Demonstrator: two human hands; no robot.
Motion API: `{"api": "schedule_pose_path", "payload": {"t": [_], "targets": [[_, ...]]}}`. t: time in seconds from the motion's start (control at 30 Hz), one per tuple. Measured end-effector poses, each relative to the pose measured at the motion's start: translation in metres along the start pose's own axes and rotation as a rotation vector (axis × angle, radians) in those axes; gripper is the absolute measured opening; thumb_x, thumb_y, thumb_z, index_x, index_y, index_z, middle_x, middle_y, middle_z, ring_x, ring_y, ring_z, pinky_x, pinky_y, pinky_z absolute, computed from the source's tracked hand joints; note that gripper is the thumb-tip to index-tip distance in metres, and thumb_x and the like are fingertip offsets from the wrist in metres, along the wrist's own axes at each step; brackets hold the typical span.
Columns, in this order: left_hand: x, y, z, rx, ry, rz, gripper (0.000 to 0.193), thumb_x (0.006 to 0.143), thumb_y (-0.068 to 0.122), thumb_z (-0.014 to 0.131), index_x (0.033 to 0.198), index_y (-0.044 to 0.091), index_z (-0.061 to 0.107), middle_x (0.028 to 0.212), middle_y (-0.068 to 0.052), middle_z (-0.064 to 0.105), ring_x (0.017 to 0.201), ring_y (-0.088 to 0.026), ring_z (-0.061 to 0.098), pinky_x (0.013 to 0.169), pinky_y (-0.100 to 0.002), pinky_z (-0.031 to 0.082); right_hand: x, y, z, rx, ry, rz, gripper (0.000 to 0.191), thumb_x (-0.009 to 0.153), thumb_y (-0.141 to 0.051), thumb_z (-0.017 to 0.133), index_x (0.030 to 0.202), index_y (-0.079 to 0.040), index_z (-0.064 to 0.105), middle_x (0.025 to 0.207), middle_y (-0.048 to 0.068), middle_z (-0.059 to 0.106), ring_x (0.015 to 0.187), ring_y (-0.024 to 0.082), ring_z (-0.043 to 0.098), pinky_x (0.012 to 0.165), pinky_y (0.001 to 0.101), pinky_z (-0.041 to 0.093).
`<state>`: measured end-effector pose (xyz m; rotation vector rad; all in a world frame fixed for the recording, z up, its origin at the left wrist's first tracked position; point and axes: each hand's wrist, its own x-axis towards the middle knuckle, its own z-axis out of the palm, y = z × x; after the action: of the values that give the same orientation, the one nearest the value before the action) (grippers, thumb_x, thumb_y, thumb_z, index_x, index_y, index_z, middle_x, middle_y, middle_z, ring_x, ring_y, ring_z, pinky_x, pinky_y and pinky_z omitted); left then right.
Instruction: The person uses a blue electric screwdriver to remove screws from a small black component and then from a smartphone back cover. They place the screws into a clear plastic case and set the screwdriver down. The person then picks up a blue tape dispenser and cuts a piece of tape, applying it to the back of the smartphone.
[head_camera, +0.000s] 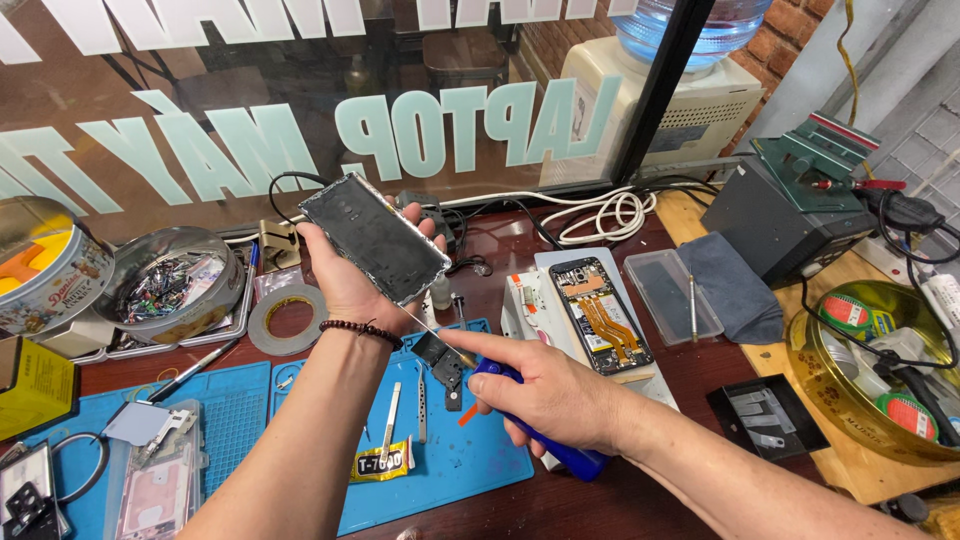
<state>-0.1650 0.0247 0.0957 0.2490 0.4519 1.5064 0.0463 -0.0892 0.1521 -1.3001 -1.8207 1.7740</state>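
Right hand (545, 395) fingers tight round blue-handled screwdriver (530, 425); left hand (350, 275) gripping flat glossy phone panel (375, 238).

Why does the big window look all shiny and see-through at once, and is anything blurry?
Head view: daylight bounces off the window, so reflections mix with what's behind it. The panel in the left hand shines softly. The right hand and screwdriver look sharp, nothing much blurred. Edges bend a little, as with a wide lens.
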Motion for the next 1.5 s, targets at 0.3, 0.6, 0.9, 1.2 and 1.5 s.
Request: {"api": "schedule_pose_path", "payload": {"t": [0.3,0.6,0.9,1.2,1.5], "targets": [[0.0,0.0,0.0,-0.027,-0.044,0.007,0.094,0.088,0.088,0.022,0.117,0.007,0.06,0.117,-0.019,0.067,0.102,-0.038,0.065,0.092,-0.059,0.056,-0.001,-0.001,-0.002,0.052,-0.043,-0.004,0.062,0.096,-0.024,0.054,0.157,-0.028,0.045,0.079,0.001,0.063,0.053,0.006,0.058,0.043,0.0231,0.053],[-0.002,0.003,0.002,-0.032,0.003,-0.022,0.095,0.087,0.088,0.021,0.118,0.007,0.06,0.118,-0.019,0.068,0.104,-0.037,0.065,0.092,-0.059,0.055,0.0,0.0,-0.02,0.096,0.076,0.003,0.063,0.095,-0.021,0.054,0.157,-0.024,0.044,0.082,0.001,0.059,0.053,0.007,0.056,0.043,0.0232,0.049],[0.001,-0.005,0.001,-0.035,-0.007,-0.033,0.096,0.088,0.087,0.021,0.117,0.004,0.061,0.114,-0.02,0.068,0.101,-0.037,0.065,0.091,-0.059,0.055,-0.004,0.004,-0.009,0.053,0.043,0.001,0.062,0.093,-0.021,0.054,0.155,-0.025,0.046,0.081,-0.001,0.063,0.052,0.006,0.055,0.043,0.0224,0.049],[-0.002,-0.025,0.015,0.022,0.014,-0.076,0.091,0.09,0.086,0.024,0.118,0.007,0.059,0.117,-0.02,0.068,0.104,-0.038,0.066,0.094,-0.06,0.054,-0.012,0.008,-0.038,0.044,0.147,0.047,0.065,0.092,-0.022,0.053,0.156,-0.028,0.046,0.078,0.0,0.06,0.051,0.007,0.054,0.043,0.0238,0.05],[-0.01,-0.039,0.03,0.176,-0.081,-0.482,0.074,0.103,0.065,0.028,0.135,0.005,0.058,0.124,-0.024,0.069,0.105,-0.039,0.069,0.093,-0.057,0.055,-0.02,0.009,-0.08,0.054,0.167,-0.01,0.067,0.092,-0.022,0.054,0.158,-0.03,0.046,0.081,0.0,0.061,0.051,0.007,0.055,0.042,0.0244,0.049]]}}
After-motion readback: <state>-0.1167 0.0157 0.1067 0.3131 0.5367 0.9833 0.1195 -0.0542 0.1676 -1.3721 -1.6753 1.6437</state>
